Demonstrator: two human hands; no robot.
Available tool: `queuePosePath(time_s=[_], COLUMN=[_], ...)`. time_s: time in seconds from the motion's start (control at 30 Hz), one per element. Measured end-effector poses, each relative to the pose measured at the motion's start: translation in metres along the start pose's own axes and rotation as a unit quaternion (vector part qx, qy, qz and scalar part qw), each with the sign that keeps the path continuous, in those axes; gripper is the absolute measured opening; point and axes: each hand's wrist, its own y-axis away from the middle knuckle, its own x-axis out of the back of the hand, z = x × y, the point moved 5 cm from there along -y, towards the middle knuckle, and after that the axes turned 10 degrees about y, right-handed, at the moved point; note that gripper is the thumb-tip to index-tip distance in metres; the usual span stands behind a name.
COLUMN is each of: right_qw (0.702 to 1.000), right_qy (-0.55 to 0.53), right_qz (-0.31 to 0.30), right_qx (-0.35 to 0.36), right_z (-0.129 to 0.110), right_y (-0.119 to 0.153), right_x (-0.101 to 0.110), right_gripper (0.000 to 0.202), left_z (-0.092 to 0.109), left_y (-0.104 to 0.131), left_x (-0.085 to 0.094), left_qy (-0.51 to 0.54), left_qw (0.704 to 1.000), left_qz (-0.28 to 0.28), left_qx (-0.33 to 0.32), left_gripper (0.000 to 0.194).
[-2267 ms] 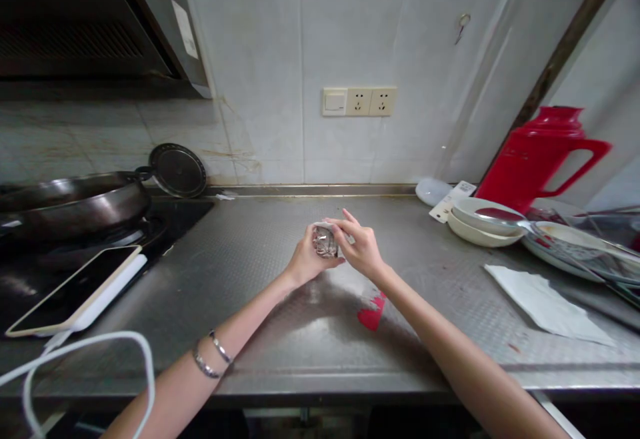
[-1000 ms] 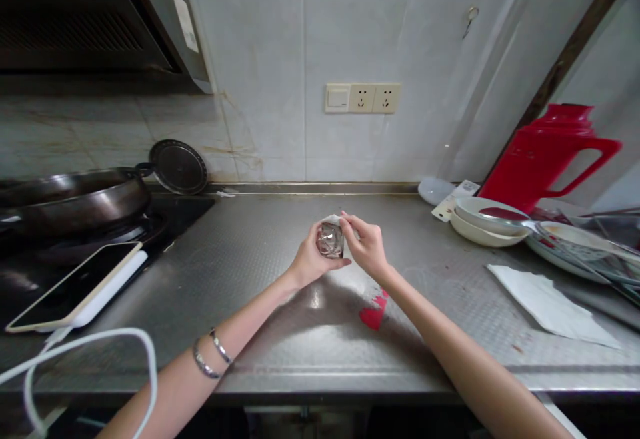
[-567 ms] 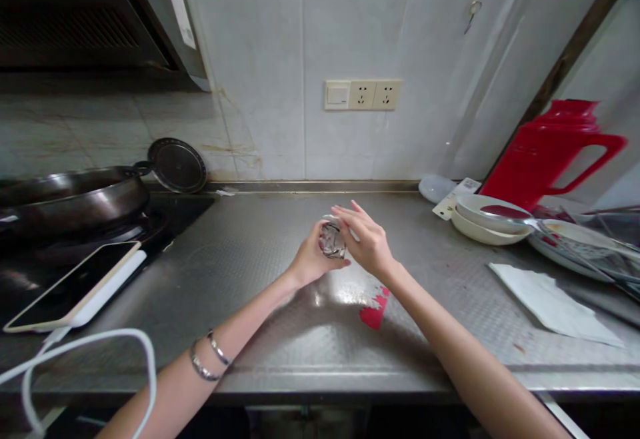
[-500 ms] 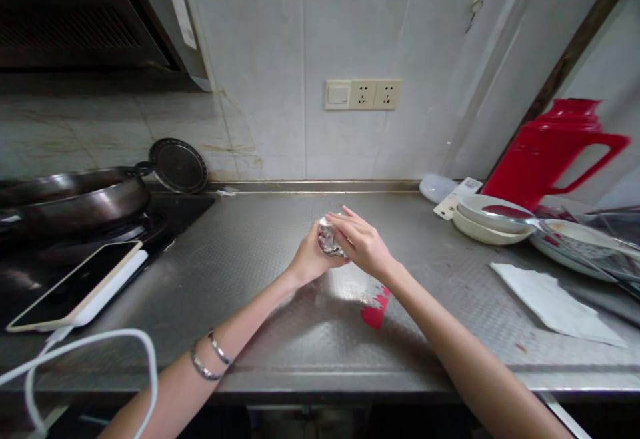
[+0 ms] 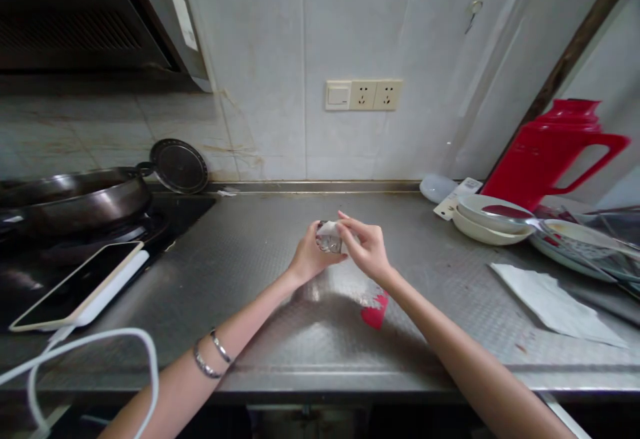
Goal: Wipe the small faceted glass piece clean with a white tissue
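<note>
A small shiny silvery object, perhaps glass or foil, [image 5: 329, 243] is held above the metal counter [image 5: 260, 226] near the middle. My left hand [image 5: 309, 256] is wrapped round it from the left and below. Between the thumb and fingers of my right hand [image 5: 367, 246] is a small white piece, like paper or tissue, [image 5: 330, 228] lying against the object's top. Its far edge behind my fingers is hidden. Below my right wrist a red cut-out with a jagged edge [image 5: 373, 316] lies on the counter.
At left, a phone [image 5: 75, 286] with a white cable [image 5: 150, 359] lies by the stove, where a pan [image 5: 80, 202] sits. To the right are a white folded tissue [image 5: 555, 302], stacked bowls [image 5: 493, 226] and a tilted red flask [image 5: 543, 159].
My right hand's fingers have drawn together and shifted slightly right, off the object's top. More of the white piece and the object now shows. My left hand has hardly moved.
</note>
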Motion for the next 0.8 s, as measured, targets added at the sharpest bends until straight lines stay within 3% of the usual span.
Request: queuePosePath(time_s=[0.07, 0.13, 0.23, 0.4, 0.6, 0.8], right_qw=[0.995, 0.993, 0.997, 0.995, 0.99, 0.981], right_qy=[0.022, 0.039, 0.041, 0.051, 0.054, 0.092], right_qz=[0.069, 0.086, 0.058, 0.078, 0.081, 0.112], right_qx=[-0.066, -0.076, -0.035, 0.031, 0.099, 0.128], right_z=[0.014, 0.023, 0.026, 0.015, -0.002, 0.001], right_y=[-0.002, -0.002, 0.0, 0.008, 0.006, -0.001], right_x=[0.005, 0.004, -0.006, -0.008, -0.001, 0.01], right_gripper=[0.028, 0.029, 0.026, 0.023, 0.021, 0.019], left_z=[0.005, 0.01, 0.016, 0.017, 0.014, 0.01], left_y=[0.001, 0.002, 0.004, 0.004, 0.002, 0.001], left_x=[-0.001, -0.003, -0.006, -0.006, -0.003, -0.004], left_qy=[0.015, 0.027, 0.055, 0.083, 0.092, 0.044], left_qw=[1.0, 0.999, 0.998, 0.994, 0.992, 0.995], left_qz=[0.013, 0.015, 0.007, 0.025, 0.033, 0.001], left_qx=[0.019, 0.036, 0.037, 0.058, 0.086, 0.086], left_gripper=[0.074, 0.072, 0.069, 0.064, 0.058, 0.056])
